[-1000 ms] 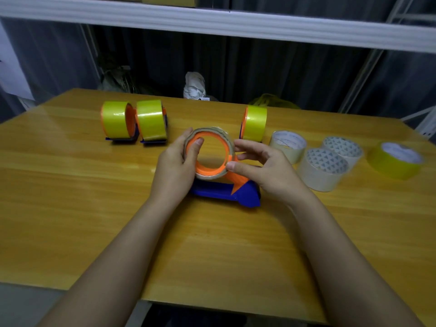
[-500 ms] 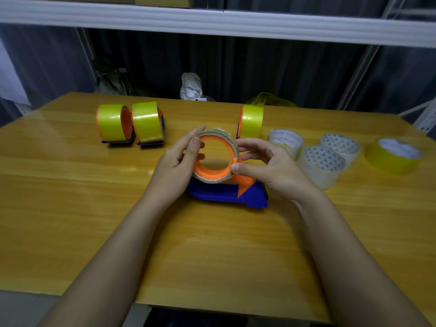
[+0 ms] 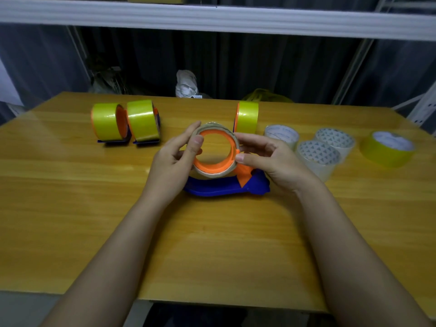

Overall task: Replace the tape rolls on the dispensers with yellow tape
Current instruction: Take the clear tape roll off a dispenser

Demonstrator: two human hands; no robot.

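A: Dispensers (image 3: 111, 125) at the back, three of them, already wear yellow tape.

B: Fourth dispenser (image 3: 226, 187) sits mid-surface; left hand (image 3: 173, 161) and right hand (image 3: 271, 161) pinch its nearly spent roll (image 3: 214, 172), probably pulling it off. One yellow roll (image 3: 387, 149) waits far right.

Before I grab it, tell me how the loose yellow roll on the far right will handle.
The yellow roll lies flat on the table, so it probably won't roll. Its glossy side may be slippery. It looks thickly wound, so probably stiff.
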